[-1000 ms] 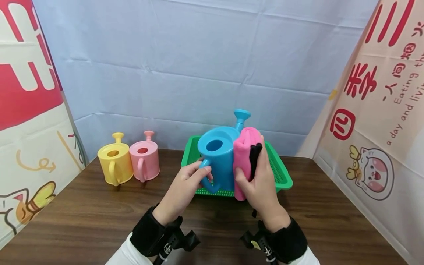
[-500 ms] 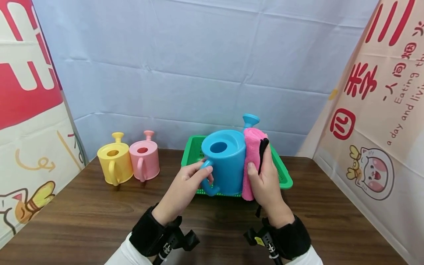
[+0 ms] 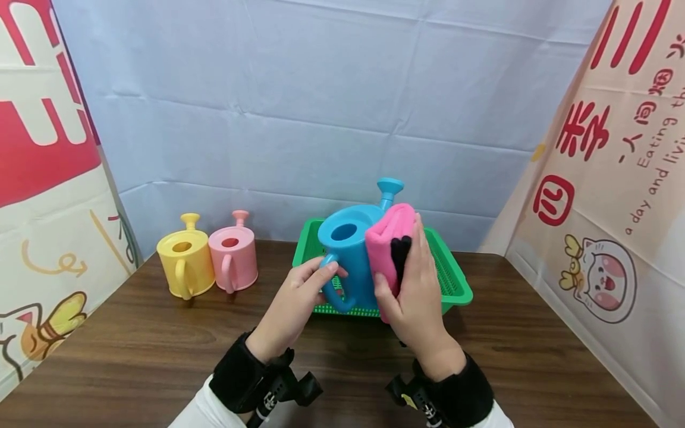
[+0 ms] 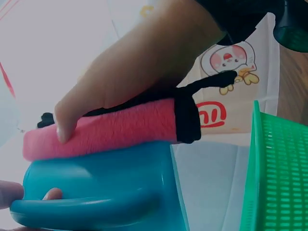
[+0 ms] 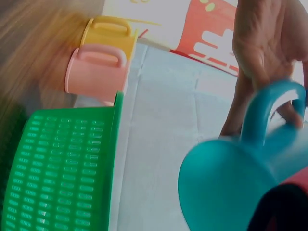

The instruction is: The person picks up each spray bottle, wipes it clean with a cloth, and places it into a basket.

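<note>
A blue watering can (image 3: 361, 270) is held up over the front of a green basket (image 3: 453, 282), its spout pointing back and to the right. My left hand (image 3: 291, 306) grips its handle, with the thumb on top. On the can's right side lies a folded pink cloth (image 3: 379, 248) with black trim. My right hand (image 3: 420, 303) holds this cloth between thumb and fingers, against the can wall. In the left wrist view the cloth (image 4: 120, 127) touches the blue wall along its length. The right wrist view shows the can's underside (image 5: 224, 187).
To the left on the brown wooden table (image 3: 134, 356) stand a yellow watering can (image 3: 200, 267) and a pink watering can (image 3: 243, 258), side by side. A pale blue cloth backdrop (image 3: 321, 119) hangs behind. Printed sheets (image 3: 599, 238) flank the table.
The can and cloth swung right half a second ago and are now back to the left. My right hand has come further over the can with the cloth. My left hand stayed nearly in place.
</note>
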A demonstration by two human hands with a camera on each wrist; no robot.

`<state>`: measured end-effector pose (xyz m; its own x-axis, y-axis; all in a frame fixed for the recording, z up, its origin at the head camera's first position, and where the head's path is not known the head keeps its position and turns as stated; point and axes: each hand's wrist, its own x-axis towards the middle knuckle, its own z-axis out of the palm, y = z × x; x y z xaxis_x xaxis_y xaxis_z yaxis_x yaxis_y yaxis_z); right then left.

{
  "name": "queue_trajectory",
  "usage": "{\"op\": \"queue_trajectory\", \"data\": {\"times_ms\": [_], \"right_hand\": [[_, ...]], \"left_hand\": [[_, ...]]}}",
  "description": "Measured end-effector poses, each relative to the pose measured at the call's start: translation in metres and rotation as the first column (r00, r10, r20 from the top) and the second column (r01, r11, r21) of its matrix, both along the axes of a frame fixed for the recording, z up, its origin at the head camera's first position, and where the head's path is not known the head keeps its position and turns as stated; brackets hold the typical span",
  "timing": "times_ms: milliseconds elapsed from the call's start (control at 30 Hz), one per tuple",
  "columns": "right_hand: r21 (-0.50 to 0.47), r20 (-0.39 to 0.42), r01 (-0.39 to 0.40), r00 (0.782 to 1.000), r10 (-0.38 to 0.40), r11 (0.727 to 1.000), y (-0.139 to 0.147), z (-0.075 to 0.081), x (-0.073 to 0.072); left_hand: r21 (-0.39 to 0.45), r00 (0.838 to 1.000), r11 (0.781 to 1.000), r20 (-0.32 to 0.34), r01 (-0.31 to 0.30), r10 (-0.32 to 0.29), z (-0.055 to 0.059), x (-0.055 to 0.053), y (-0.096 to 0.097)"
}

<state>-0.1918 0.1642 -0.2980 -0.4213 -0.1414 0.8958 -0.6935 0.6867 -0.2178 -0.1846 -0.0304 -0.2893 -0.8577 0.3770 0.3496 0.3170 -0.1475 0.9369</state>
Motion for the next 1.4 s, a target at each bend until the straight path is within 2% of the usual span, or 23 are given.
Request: {"op": "queue_trajectory", "data": {"times_ms": [167,367,533,700,833,967,1067,1133,1267,1400], "right_hand": [[0.103,-0.126,0.041,0.992,-0.028,0.994,-0.012,-0.004,0.002],[0.205,-0.276,0.08,0.961,-0.021,0.976,-0.026,-0.011,0.002],[0.218,-0.29,0.087,0.957,-0.02,0.972,-0.028,-0.011,0.003],[0.169,-0.288,0.037,0.958,0.013,0.985,-0.021,-0.008,0.0],[0.074,-0.209,-0.024,0.977,0.039,0.997,-0.012,-0.006,-0.005],[-0.082,-0.014,-0.095,0.995,0.094,0.992,0.002,-0.004,-0.007],[-0.191,0.128,-0.122,0.981,0.148,0.974,0.012,-0.003,-0.007],[-0.246,0.191,-0.13,0.965,0.18,0.961,0.016,-0.002,-0.006],[-0.286,0.229,-0.147,0.949,0.217,0.947,0.02,-0.002,-0.007],[-0.246,0.198,-0.147,0.96,0.198,0.958,0.015,-0.004,-0.007]], "left_hand": [[0.046,1.0,0.999,0.014,0.006,-0.007,-0.001,-0.001,0.0],[0.111,0.999,0.994,0.037,0.007,-0.011,-0.001,0.0,0.0],[0.113,0.999,0.994,0.036,0.004,-0.008,-0.001,0.001,-0.001],[0.099,1.0,0.995,0.019,0.022,-0.024,-0.001,0.001,0.002],[0.062,1.0,0.998,-0.002,0.007,-0.007,-0.001,0.001,0.003],[-0.017,0.998,0.999,-0.047,-0.032,0.031,-0.001,0.002,0.003],[-0.064,0.996,0.997,-0.083,-0.041,0.036,-0.001,0.002,0.003],[-0.073,0.994,0.997,-0.104,-0.035,0.027,-0.001,0.003,0.002],[-0.074,0.993,0.997,-0.113,-0.029,0.021,0.0,0.003,0.002],[-0.063,0.996,0.997,-0.078,-0.05,0.045,0.001,0.002,0.002]]}}
